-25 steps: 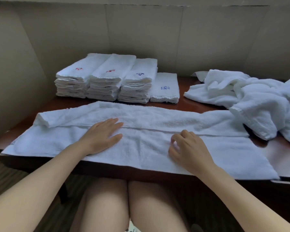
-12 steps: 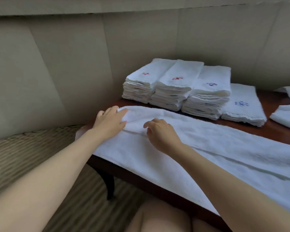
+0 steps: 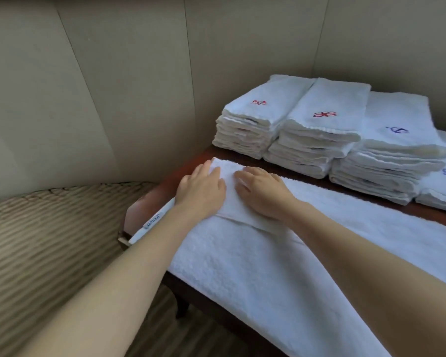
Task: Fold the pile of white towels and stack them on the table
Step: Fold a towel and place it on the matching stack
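Left hand [image 3: 202, 188] lies flat on the far-left end of the towel [image 3: 281, 253], fingers straight and close together, palm down, no grip on anything. Right hand [image 3: 262, 193] sits just beside it on the same folded end, fingers slightly bent and pressing down; whether the fingertips pinch any cloth is hard to make out, it reads as flat contact. Both hands rest on the upper folded layer, whose edge runs along below the palms. The towel is laid out as a long strip on the counter [image 3: 165, 186], long axis running from the far-left corner toward the near right, where it is cut off by the frame, so its other end is hidden. A small label [image 3: 153, 218] shows at the left short edge, text too blurred to read. Behind the towel, at the back of the counter against the wall [image 3: 113, 86], stand stacks of folded towels [image 3: 319, 135]: two topped with red marks, one with a blue mark, and a lower fourth stack cut off at the right edge. Carpet [image 3: 49, 240] lies left of the counter.
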